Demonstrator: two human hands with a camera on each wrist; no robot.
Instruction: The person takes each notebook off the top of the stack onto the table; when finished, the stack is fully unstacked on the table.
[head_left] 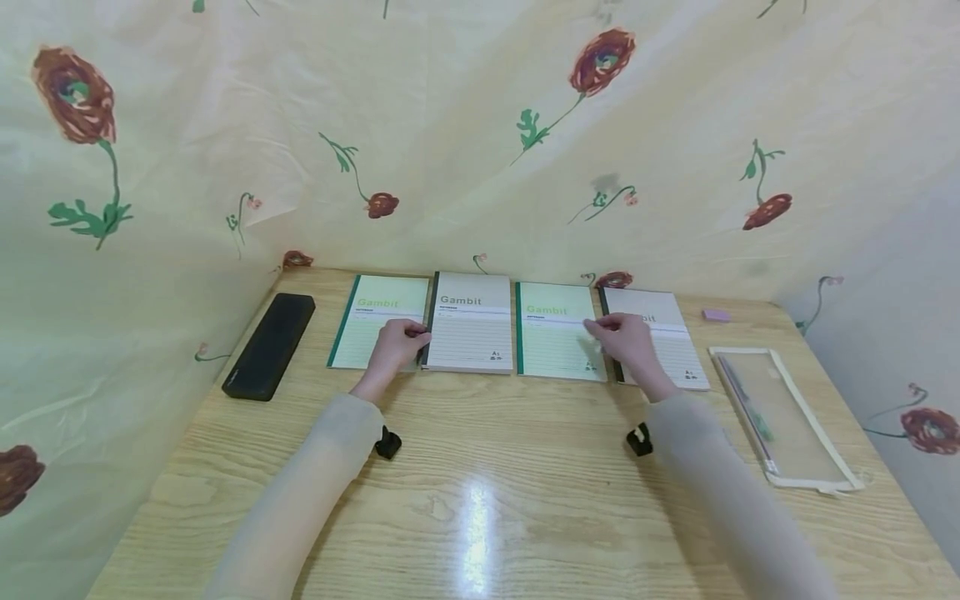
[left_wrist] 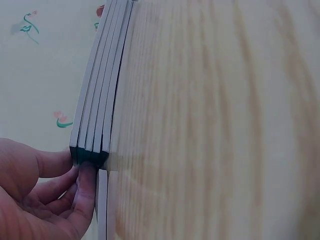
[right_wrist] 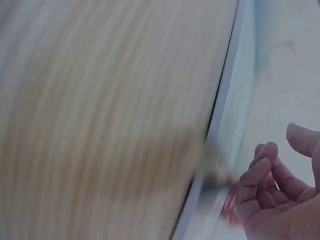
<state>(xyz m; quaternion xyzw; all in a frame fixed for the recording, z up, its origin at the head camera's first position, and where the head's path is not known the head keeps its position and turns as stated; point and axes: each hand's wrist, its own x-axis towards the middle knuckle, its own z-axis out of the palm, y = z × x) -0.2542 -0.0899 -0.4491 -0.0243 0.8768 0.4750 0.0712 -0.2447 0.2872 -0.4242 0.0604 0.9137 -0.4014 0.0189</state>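
Observation:
Several Gambit notebooks lie in a row along the back of the table. My left hand reaches over the green-spined notebook at the left end. Its thumb and fingertips pinch the dark spine of the grey-covered notebooks beside it. In the left wrist view these notebooks form a flush stack of several. My right hand hovers between the second green-spined notebook and the black-spined grey one at the right end. In the right wrist view its fingers are loosely bent, thumb apart, holding nothing.
A long black case lies at the table's left edge. To the right are a small purple eraser and a clear zip pouch with a pencil and other slim items inside. A flower-patterned curtain hangs behind the table.

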